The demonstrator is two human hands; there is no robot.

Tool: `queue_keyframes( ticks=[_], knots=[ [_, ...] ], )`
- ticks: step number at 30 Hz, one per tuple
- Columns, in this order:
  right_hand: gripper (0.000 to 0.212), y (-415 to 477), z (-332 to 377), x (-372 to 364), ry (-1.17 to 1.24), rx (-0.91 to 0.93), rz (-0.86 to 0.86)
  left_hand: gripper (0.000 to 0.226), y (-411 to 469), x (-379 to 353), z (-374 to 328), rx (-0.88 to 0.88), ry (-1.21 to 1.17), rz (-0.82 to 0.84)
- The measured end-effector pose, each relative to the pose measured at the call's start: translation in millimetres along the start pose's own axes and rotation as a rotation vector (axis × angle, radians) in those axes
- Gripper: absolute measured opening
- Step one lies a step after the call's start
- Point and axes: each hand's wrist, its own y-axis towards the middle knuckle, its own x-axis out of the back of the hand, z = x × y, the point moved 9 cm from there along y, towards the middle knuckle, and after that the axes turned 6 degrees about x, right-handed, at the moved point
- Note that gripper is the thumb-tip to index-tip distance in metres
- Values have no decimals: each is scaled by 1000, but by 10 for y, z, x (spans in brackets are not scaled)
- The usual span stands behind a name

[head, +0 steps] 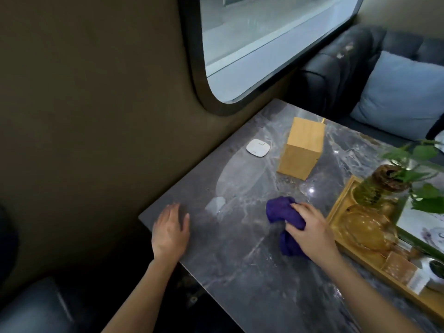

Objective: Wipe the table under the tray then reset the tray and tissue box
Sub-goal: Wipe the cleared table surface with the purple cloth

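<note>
The grey marble bench [240,272] lay bare across its middle, and the wiping step appeared to be in hand. The wooden tray [336,212], loaded with a glass teapot [367,227] and a potted plant [389,186], sat shifted to the right edge of the bench; the wooden tissue box [301,149] stood upright near the far side, well apart from the tray. The right hand [312,230] pressed down on a bunched purple cloth [283,212], fingers closed over it, just beside the tray. The left hand [171,230] rested flat and spread at the bench's left edge, holding nothing. The next move would likely call for finishing the strokes across the cleared patch — then sliding the tray back. A small white pad [257,148] lay near the wall, possibly in the cloth's path — the tissue box likewise.
</note>
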Motion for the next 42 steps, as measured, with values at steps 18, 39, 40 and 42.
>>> queue_keyframes(
  ticks=[18, 39, 40, 42],
  knots=[
    [73, 717, 1240, -1279, -98, 243, 350, 49, 495, -118, 354, 71, 37, 31],
    [47, 1376, 498, -1185, -126, -23, 171, 47, 490, -115, 428, 82, -59, -8],
    [53, 1388, 529, -1240, -140, 19, 213, 46, 488, -116, 427, 82, -67, -10],
    [56, 1379, 609, -1328, -73, 81, 278, 44, 494, -122, 428, 79, -74, -12]
  ],
)
